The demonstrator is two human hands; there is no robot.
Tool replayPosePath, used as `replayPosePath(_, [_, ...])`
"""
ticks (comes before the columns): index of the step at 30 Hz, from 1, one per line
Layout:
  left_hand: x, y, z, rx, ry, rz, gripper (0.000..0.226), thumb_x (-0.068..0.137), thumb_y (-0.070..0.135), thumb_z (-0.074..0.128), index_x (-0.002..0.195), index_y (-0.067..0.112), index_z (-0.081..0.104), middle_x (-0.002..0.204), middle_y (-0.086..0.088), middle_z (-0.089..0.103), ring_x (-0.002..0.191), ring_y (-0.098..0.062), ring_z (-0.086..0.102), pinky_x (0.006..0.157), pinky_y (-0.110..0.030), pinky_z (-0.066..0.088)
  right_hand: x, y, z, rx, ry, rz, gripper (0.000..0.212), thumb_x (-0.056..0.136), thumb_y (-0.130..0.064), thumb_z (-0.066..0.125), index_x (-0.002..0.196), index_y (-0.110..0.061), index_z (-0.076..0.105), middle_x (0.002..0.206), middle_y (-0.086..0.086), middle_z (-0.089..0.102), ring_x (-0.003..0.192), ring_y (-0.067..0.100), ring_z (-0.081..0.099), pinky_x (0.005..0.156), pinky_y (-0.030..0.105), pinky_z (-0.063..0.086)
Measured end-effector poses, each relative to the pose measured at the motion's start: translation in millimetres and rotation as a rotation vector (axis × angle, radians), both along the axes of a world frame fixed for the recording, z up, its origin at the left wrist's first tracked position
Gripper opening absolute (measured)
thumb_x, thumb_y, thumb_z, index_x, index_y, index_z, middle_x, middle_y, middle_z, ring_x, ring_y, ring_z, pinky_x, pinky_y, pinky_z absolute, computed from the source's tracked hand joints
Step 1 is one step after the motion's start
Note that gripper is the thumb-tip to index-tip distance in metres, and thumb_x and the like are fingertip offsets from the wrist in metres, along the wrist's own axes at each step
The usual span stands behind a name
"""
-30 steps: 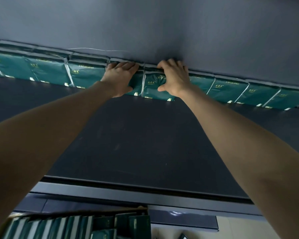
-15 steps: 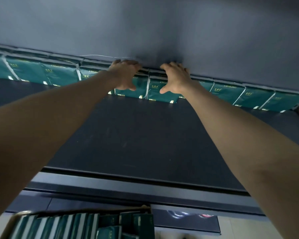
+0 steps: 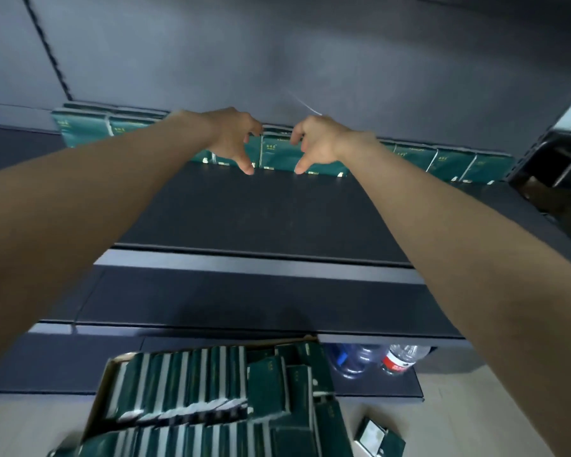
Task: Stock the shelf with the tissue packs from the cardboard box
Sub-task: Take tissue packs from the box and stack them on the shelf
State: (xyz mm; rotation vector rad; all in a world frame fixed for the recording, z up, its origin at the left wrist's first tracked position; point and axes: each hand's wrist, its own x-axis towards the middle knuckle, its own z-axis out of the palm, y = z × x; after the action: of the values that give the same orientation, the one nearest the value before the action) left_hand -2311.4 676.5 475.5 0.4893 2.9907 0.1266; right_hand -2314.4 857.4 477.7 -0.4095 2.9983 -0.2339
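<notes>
A row of green tissue packs [image 3: 276, 153] stands along the back of the dark shelf [image 3: 261, 212], against the grey wall. My left hand [image 3: 233, 138] and my right hand [image 3: 317, 143] hover just in front of the middle packs, fingers curled apart, thumbs pointing down, holding nothing. Below, on the floor, the cardboard box [image 3: 106, 387] holds several green tissue packs [image 3: 192, 380] standing on edge.
A lower shelf lip [image 3: 254, 263] juts out under the top shelf. Plastic bottles [image 3: 399, 357] lie in the bottom compartment. One loose green pack [image 3: 378, 440] lies on the floor right of the box. A dark shelf frame [image 3: 554, 166] stands at the right.
Both hands have let go of the middle packs and drawn back from the row. The view has tilted down, showing more of the box.
</notes>
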Motion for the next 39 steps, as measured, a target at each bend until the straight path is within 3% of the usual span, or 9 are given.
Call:
replayPosePath(2, [31, -18, -1, -0.003, -0.025, -0.002, 0.081, 0.075, 0.036, 0.078, 0.141, 0.012, 0.040, 0.131, -0.006, 0.057, 0.117, -0.030, 0.053, 0.095, -0.035, 0.040, 31, -18, -1, -0.003, -0.023, -0.001, 0.063, 0.076, -0.024, 0.080, 0.132, -0.017, 0.052, 0.127, 0.003, 0.059, 0.116, 0.024, 0.055, 0.085, 0.026, 0.041])
replayPosePath(5, [78, -49, -17, 0.001, -0.079, 0.010, 0.079, 0.073, 0.037, 0.080, 0.139, 0.012, 0.043, 0.128, -0.007, 0.058, 0.115, -0.030, 0.054, 0.096, -0.037, 0.042, 75, -45, -15, -0.033, -0.077, 0.009, 0.062, 0.076, -0.023, 0.080, 0.132, -0.018, 0.052, 0.131, 0.004, 0.056, 0.116, 0.025, 0.055, 0.095, 0.033, 0.044])
replayPosePath(8, [121, -79, -45, 0.030, -0.135, 0.035, 0.079, 0.072, 0.040, 0.080, 0.138, 0.014, 0.045, 0.126, -0.006, 0.059, 0.115, -0.029, 0.054, 0.099, -0.040, 0.042, 115, -70, -39, -0.053, -0.124, 0.045, 0.061, 0.076, -0.021, 0.080, 0.131, -0.017, 0.053, 0.133, 0.008, 0.053, 0.118, 0.026, 0.053, 0.095, 0.033, 0.042])
replayPosePath(14, [180, -123, -112, 0.096, -0.256, 0.068, 0.076, 0.075, 0.038, 0.078, 0.138, 0.014, 0.045, 0.127, -0.005, 0.057, 0.116, -0.028, 0.053, 0.099, -0.043, 0.043, 175, -105, -113, -0.075, -0.289, 0.074, 0.060, 0.078, -0.019, 0.078, 0.132, -0.014, 0.052, 0.132, 0.009, 0.053, 0.115, 0.027, 0.054, 0.087, 0.031, 0.043])
replayPosePath(22, [228, -151, -223, 0.095, -0.462, 0.134, 0.080, 0.073, 0.036, 0.080, 0.141, 0.015, 0.041, 0.133, -0.005, 0.055, 0.117, -0.027, 0.053, 0.095, -0.037, 0.043, 224, -122, -230, -0.093, -0.517, 0.015, 0.062, 0.076, -0.016, 0.079, 0.131, -0.015, 0.052, 0.132, 0.011, 0.054, 0.110, 0.029, 0.058, 0.097, 0.045, 0.047])
replayPosePath(28, [257, -149, -305, 0.098, -0.514, 0.165, 0.082, 0.079, 0.035, 0.075, 0.146, 0.014, 0.032, 0.149, -0.010, 0.037, 0.134, -0.030, 0.038, 0.108, -0.040, 0.035, 251, -121, -303, -0.096, -0.608, -0.007, 0.070, 0.081, -0.010, 0.073, 0.142, -0.012, 0.040, 0.140, 0.011, 0.048, 0.115, 0.025, 0.056, 0.094, 0.036, 0.047])
replayPosePath(31, [265, -148, -336, 0.089, -0.492, 0.205, 0.087, 0.081, 0.036, 0.073, 0.149, 0.015, 0.022, 0.154, -0.010, 0.021, 0.138, -0.032, 0.029, 0.109, -0.047, 0.033, 260, -122, -334, -0.063, -0.607, -0.017, 0.079, 0.080, -0.014, 0.074, 0.147, -0.014, 0.031, 0.145, 0.010, 0.040, 0.130, 0.028, 0.040, 0.102, 0.040, 0.041])
replayPosePath(36, [275, -154, -377, 0.178, -0.475, 0.390, 0.098, 0.083, 0.036, 0.070, 0.153, 0.023, 0.002, 0.159, -0.006, -0.011, 0.146, -0.029, -0.004, 0.113, -0.054, 0.017, 268, -125, -376, 0.063, -0.584, 0.003, 0.093, 0.078, -0.025, 0.076, 0.151, -0.022, 0.019, 0.160, 0.005, 0.005, 0.145, 0.032, 0.008, 0.112, 0.050, 0.022])
replayPosePath(39, [277, -161, -395, 0.268, -0.499, 0.485, 0.102, 0.083, 0.034, 0.071, 0.152, 0.025, -0.005, 0.158, -0.007, -0.015, 0.146, -0.032, -0.005, 0.115, -0.055, 0.019, 269, -126, -393, 0.076, -0.584, -0.016, 0.096, 0.079, -0.026, 0.075, 0.152, -0.026, 0.013, 0.160, 0.003, -0.006, 0.146, 0.031, -0.001, 0.115, 0.049, 0.017])
